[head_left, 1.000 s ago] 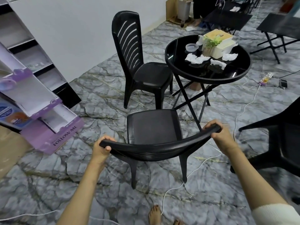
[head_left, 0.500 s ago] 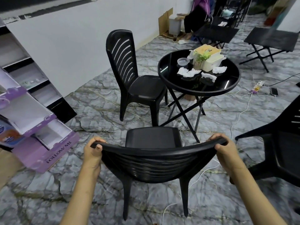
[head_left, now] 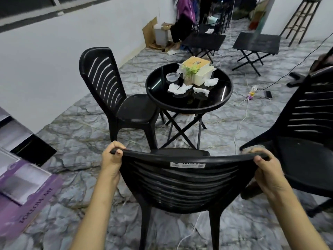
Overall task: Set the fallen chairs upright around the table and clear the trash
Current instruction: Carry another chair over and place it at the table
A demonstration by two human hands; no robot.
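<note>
Two-handed grip: left hand (head_left: 112, 159) and right hand (head_left: 268, 170) curl over the top-rail corners of a black slatted plastic chair (head_left: 180, 183) (upright, seat toward the table). Round black glass table (head_left: 216, 100) stands near, ahead of it, with crumpled white tissues (head_left: 177, 88) on top. Second black plastic chair (head_left: 106, 82) stands at the table's left and third black plastic chair (head_left: 306, 159) at its right, both upright.

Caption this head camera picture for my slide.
Left hand and right hand grip the black chair by its backrest, facing the round table strewn with crumpled tissues.
</note>
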